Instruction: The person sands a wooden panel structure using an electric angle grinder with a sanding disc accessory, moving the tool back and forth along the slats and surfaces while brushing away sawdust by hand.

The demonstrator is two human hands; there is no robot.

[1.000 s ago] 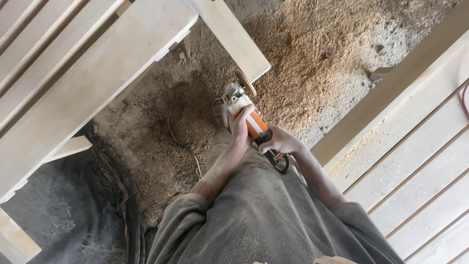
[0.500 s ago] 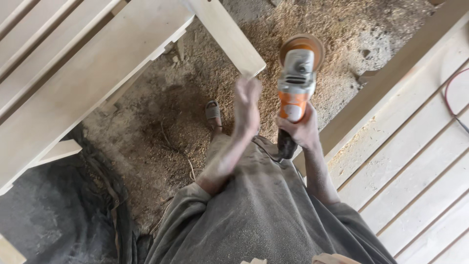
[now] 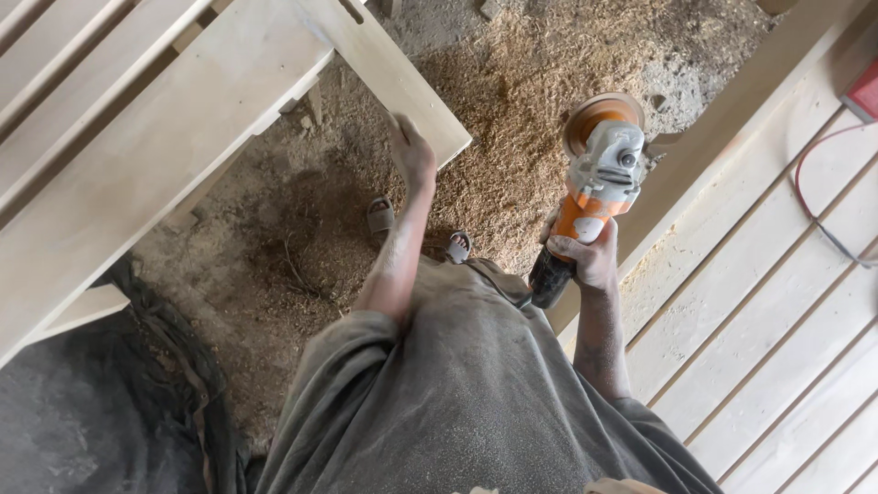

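Sawdust floor [image 3: 549, 82] below; left hand [image 3: 412, 154] rests fingers-together on the board end [image 3: 402, 87], right hand [image 3: 585, 256] clamped round an angle grinder [image 3: 599, 178] whose exposed disc could catch the trailing cord

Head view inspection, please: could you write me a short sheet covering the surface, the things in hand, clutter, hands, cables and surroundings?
Surface: dirt floor covered in sawdust, thickest in a heap ahead.
Job's things: orange and grey angle grinder with a sanding disc, raised off the wood; pale wooden frame with one rail jutting toward the person.
Clutter: small wood offcuts on the floor; dark cloth at lower left.
Hands: left hand rests on the rail end; right hand grips the grinder's handle.
Cables: red cable lies looped on the slatted panel.
Surroundings: the person's sandalled feet stand in the sawdust; the slatted panel sits at right.
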